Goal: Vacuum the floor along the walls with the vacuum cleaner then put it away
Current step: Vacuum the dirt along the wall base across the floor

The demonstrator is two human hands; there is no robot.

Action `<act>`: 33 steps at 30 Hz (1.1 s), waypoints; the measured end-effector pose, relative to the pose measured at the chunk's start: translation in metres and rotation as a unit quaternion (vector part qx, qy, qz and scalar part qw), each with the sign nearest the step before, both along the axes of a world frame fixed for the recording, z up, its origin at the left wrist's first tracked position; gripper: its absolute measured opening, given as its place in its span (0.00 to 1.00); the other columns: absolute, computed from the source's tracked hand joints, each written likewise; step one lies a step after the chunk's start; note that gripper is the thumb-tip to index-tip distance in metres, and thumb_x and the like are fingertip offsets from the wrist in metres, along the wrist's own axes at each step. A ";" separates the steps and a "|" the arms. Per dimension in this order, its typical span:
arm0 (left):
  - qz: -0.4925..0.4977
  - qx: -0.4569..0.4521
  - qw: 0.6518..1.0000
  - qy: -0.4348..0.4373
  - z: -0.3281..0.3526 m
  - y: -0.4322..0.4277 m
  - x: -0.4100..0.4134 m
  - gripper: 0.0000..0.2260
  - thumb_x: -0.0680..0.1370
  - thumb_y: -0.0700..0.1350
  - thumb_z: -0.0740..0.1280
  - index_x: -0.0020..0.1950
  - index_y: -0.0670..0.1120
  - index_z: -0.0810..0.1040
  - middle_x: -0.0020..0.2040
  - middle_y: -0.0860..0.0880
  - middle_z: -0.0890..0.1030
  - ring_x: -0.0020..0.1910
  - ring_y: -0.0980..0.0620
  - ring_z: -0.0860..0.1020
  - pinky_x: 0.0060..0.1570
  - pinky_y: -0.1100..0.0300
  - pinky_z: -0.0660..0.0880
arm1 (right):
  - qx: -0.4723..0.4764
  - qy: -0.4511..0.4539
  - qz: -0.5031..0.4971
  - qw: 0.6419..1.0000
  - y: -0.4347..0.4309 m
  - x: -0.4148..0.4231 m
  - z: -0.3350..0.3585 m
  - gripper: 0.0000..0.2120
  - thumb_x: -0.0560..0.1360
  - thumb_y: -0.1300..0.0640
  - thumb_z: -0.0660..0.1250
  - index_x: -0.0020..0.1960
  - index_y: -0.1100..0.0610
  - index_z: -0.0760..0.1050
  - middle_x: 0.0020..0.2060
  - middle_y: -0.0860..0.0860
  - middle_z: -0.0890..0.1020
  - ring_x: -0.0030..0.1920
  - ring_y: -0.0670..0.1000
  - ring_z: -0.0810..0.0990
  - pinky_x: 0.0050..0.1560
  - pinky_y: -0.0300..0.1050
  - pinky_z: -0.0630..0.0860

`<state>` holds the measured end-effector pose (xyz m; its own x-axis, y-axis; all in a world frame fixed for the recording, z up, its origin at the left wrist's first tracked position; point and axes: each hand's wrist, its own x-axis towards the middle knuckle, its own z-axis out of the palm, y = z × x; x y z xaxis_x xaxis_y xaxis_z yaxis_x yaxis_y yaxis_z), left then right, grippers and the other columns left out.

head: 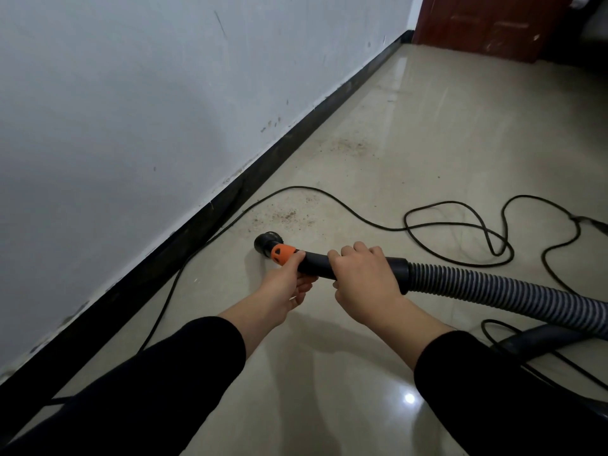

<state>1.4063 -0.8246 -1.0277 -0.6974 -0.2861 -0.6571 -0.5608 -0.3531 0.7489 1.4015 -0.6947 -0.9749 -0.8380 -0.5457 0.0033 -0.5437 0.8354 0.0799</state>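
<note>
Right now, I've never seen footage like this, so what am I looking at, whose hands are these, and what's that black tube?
This is one picture from a camera worn on a person's head, looking down at their own arms. There is no robot, only two bare hands. The left hand and right hand both grip a vacuum cleaner's black wand, its nozzle down at the floor near the baseboard. Crumbs and a loose power cord lie on the floor.

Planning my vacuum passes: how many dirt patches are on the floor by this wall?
2. One dirt patch lies just beyond the nozzle; the other is farther along the baseboard. Finer dust may not show.
</note>
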 end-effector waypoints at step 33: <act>0.058 -0.010 0.998 0.019 -0.018 -0.031 -0.025 0.18 0.78 0.55 0.67 0.54 0.40 0.81 0.41 0.47 0.85 0.37 0.55 0.77 0.33 0.66 0.72 | -0.036 -0.009 -0.012 0.999 -0.032 -0.024 -0.023 0.14 0.78 0.58 0.61 0.62 0.56 0.68 0.56 0.54 0.76 0.58 0.56 0.70 0.57 0.50 0.64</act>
